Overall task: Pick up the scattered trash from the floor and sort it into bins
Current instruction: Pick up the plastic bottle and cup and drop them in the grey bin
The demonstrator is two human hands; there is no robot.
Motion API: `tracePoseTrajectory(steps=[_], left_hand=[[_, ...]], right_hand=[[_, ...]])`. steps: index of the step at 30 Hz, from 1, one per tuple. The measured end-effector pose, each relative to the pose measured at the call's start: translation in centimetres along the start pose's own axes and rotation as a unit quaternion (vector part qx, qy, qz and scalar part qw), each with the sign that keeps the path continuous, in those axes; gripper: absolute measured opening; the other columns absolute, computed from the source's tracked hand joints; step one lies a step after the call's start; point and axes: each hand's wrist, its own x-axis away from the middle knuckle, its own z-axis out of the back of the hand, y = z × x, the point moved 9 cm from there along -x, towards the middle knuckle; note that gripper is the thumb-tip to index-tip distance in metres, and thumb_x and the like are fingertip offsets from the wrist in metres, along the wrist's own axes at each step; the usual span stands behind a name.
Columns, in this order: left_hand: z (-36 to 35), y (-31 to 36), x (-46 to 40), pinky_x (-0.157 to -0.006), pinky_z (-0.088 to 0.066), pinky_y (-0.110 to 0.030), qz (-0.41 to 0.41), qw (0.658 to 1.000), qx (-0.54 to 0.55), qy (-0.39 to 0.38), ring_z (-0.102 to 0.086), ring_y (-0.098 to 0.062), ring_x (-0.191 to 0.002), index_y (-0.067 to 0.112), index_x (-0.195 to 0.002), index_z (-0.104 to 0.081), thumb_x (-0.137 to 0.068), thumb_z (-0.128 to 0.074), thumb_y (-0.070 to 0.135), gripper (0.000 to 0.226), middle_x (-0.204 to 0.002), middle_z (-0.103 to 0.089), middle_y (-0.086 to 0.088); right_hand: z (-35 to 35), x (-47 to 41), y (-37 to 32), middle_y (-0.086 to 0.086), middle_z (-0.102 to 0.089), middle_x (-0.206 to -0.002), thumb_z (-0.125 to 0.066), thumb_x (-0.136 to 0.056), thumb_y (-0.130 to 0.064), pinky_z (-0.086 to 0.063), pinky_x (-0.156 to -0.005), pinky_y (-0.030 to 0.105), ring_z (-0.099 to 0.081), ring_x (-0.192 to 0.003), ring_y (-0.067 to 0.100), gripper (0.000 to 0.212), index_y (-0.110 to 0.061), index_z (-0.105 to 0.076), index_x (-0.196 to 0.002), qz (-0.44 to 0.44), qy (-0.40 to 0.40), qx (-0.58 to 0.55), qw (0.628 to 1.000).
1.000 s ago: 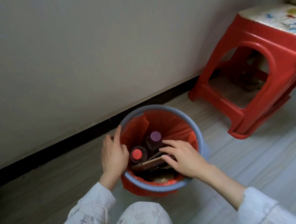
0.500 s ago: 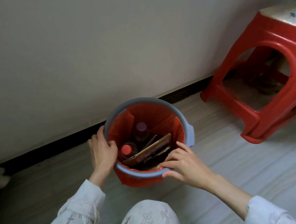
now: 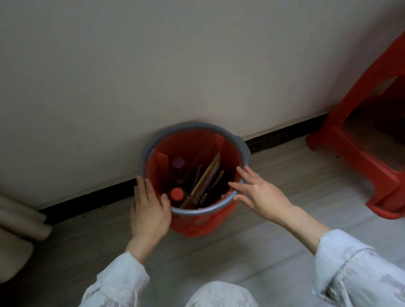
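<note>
**Both hands at the bin by the wall**

Round bin (image 3: pixel 243 145), grey-blue rim, lined with a red bag (image 3: pixel 200 224) folded down over the outside. Stands upright on the grey floor (image 3: pixel 306 206), up against the wall (image 3: pixel 157 56) and its dark skirting.

Inside: red-capped bottle (image 3: pixel 177 194) and purple-capped bottle (image 3: pixel 178 162), both upright toward the left; flat cardboard pieces (image 3: pixel 206 182) standing on edge, leaning, long axis running from near-left up to far-right.

Left hand (image 3: pixel 150 211) against the bin's left side, fingers straight, thumb hooked over the rim. Right hand (image 3: pixel 260 192) spread and relaxed at the right rim, fingertips touching it, holding nothing.

Red stool (image 3: pixel 377 156) well to the right.
</note>
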Motion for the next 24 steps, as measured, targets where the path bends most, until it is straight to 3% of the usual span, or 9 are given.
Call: tracePoseTrajectory(steps=[3, 6, 9, 15, 18, 24], left_hand=[[-0.1, 0.0, -0.5, -0.115, -0.017, -0.044, 0.004, 0.997, -0.033, -0.071, -0.004, -0.029, -0.144, 0.006, -0.147, -0.01, -0.098, -0.03, 0.037, 0.061, -0.156, 0.004, -0.013], [1.2, 0.3, -0.5, -0.116, -0.015, -0.043, 0.006, 0.986, -0.092, -0.138, -0.004, -0.031, -0.143, 0.007, -0.147, -0.01, -0.098, -0.033, 0.038, 0.063, -0.156, -0.002, -0.014], [3.9, 2.8, 1.3, -0.116, -0.016, -0.042, -0.021, 0.977, -0.129, -0.166, -0.006, -0.031, -0.143, 0.009, -0.148, -0.011, -0.096, -0.038, 0.039, 0.065, -0.156, -0.009, -0.013], [15.1, 10.8, 8.7, -0.115, -0.02, -0.035, -0.036, 0.973, -0.077, -0.216, -0.015, -0.024, -0.142, 0.014, -0.147, -0.02, -0.096, -0.04, 0.034, 0.058, -0.153, -0.02, -0.012], [24.4, 13.7, 11.4, -0.112, -0.021, -0.027, -0.006, 0.981, 0.004, -0.195, -0.026, -0.019, -0.138, 0.015, -0.144, -0.028, -0.096, -0.041, 0.029, 0.052, -0.149, -0.031, -0.007], [43.8, 16.1, 16.9, -0.104, -0.031, -0.023, 0.076, 0.985, 0.127, -0.083, -0.046, -0.011, -0.124, 0.019, -0.135, -0.045, -0.096, -0.043, 0.024, 0.039, -0.134, -0.051, 0.0]], right_hand=[[0.1, -0.2, 0.2, 0.005, -0.004, -0.158, -0.045, -0.096, -0.035, -0.012, -0.115, 0.029, 0.002, -0.146, 0.017, 0.05, -0.023, -0.033, -0.143, -0.015, -0.035, -0.022, 0.999], [0.8, 0.2, -0.2, 0.006, 0.0, -0.158, -0.046, -0.096, -0.035, -0.012, -0.117, 0.033, 0.001, -0.146, 0.019, 0.06, -0.021, -0.019, -0.148, -0.038, -0.079, -0.039, 0.995], [3.3, 2.1, -2.2, 0.008, -0.007, -0.157, -0.047, -0.095, -0.034, -0.017, -0.116, 0.033, -0.01, -0.145, 0.021, 0.063, -0.019, -0.017, -0.148, -0.043, -0.09, -0.071, 0.992], [15.7, 7.6, -8.3, 0.003, -0.027, -0.152, -0.042, -0.097, -0.032, -0.03, -0.111, 0.038, -0.028, -0.139, 0.021, 0.056, -0.021, -0.02, -0.148, 0.016, -0.123, -0.029, 0.992], [22.9, 9.2, -13.1, 0.0, -0.033, -0.148, -0.041, -0.097, -0.031, -0.038, -0.103, 0.04, -0.035, -0.133, 0.022, 0.055, -0.022, -0.02, -0.147, 0.065, -0.164, 0.037, 0.984], [37.7, 10.5, -26.4, 0.0, -0.047, -0.136, -0.04, -0.097, -0.034, -0.04, -0.098, 0.036, -0.045, -0.124, 0.02, 0.05, -0.024, -0.026, -0.145, 0.148, -0.166, 0.022, 0.975]])
